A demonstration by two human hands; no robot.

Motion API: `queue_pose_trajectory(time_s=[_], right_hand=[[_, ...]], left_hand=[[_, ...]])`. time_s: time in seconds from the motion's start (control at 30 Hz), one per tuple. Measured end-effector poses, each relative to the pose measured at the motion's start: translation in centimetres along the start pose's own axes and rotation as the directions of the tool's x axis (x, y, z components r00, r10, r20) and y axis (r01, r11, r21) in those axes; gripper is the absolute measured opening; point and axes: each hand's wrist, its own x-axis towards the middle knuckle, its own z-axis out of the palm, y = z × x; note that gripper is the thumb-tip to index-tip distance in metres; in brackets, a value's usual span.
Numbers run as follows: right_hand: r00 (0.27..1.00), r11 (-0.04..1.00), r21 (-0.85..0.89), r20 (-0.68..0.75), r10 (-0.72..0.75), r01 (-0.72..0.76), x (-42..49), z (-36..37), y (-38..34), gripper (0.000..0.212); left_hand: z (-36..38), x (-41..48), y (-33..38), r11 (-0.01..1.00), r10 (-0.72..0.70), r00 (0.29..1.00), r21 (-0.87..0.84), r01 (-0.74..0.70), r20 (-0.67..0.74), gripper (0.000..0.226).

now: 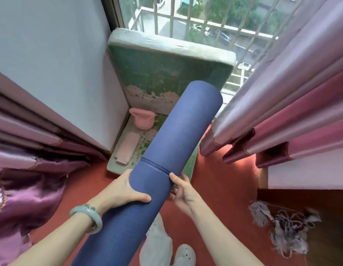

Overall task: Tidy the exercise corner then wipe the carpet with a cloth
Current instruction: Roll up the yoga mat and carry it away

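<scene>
Domestic room, at a window corner holding exercise gear. Floor-length pink and mauve curtains point(291, 112) frame a barred window point(186, 25) that looks down on a street with parked cars, which places the room on an upper storey. Red carpet point(224, 179) covers the floor. A green padded cushion point(166, 73) stands against the window, a rolled blue exercise mat point(176, 141) fills the foreground, and a white perforated slipper point(184, 254) and a curtain tassel point(282, 227) lie nearby.

Blue ribbed yoga mat point(174, 143), red carpet point(220, 181), pink-purple curtains point(293, 116) (satin sheen), green floral cushion point(159, 73), pink kettlebell point(142, 119)
</scene>
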Motion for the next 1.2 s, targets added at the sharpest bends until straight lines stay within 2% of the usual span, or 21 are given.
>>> queue_pose_trajectory(time_s=[0.3,0.33,0.47,0.57,0.63,0.67,0.77,0.8,0.9,1.0,1.1,1.2], right_hand=[[0.994,0.994,0.044,-0.042,0.1,-0.098,10.2,0.9,-3.3,0.013],[0.993,0.994,0.025,-0.047,0.107,-0.106,11.2,0.9,-3.5,0.014],[0.986,0.988,-0.045,-0.079,0.146,-0.15,14.6,0.4,-3.8,0.049],[0.975,0.974,-0.08,-0.093,0.203,-0.21,16.3,-0.8,-3.7,0.084],[0.966,0.965,-0.079,-0.087,0.244,-0.251,17.1,-1.7,-4.2,0.097],[0.964,0.963,-0.074,-0.085,0.251,-0.258,17.3,-2.0,-4.5,0.092],[0.964,0.967,0.03,-0.079,0.255,-0.253,17.9,-3.4,-5.7,0.053],[0.962,0.964,0.066,-0.077,0.261,-0.256,18.3,-4.0,-6.3,0.05],[0.975,0.971,0.125,-0.067,0.211,-0.201,20.1,-6.4,-8.6,0.068],[0.981,0.976,0.129,-0.053,0.186,-0.178,23.0,-8.6,-9.4,0.072],[0.983,0.972,0.152,-0.012,0.184,-0.18,26.0,-9.7,-8.0,0.092],[0.985,0.964,0.207,0.007,0.171,-0.169,28.8,-9.9,-6.5,0.088]], left_hand=[[-1.0,10.9,-1.2,0.986,-0.158,0.985,0.047,0.162,-0.07,0.085],[-0.8,12.0,-1.6,0.983,-0.174,0.982,0.047,0.178,-0.079,0.086],[0.4,15.3,-2.7,0.975,-0.206,0.975,0.072,0.212,-0.077,0.085],[1.0,16.5,-2.4,0.965,-0.194,0.978,0.163,0.203,-0.075,0.081],[1.5,17.4,-1.9,0.95,-0.165,0.983,0.257,0.179,-0.075,0.084],[1.6,18.0,-1.7,0.938,-0.148,0.987,0.308,0.161,-0.066,0.086],[2.2,20.2,-0.6,0.909,-0.103,0.994,0.401,0.114,-0.048,0.085],[2.4,21.1,-0.1,0.906,-0.095,0.995,0.41,0.104,-0.042,0.083],[4.0,24.9,1.4,0.886,-0.041,0.999,0.462,0.034,0.005,0.079],[5.0,28.7,1.0,0.869,-0.013,0.999,0.495,-0.014,0.05,0.081],[5.4,31.2,-1.2,0.846,-0.014,0.999,0.533,-0.008,0.038,0.086],[5.4,33.7,-3.0,0.78,0.005,0.999,0.625,-0.027,0.036,0.093]])
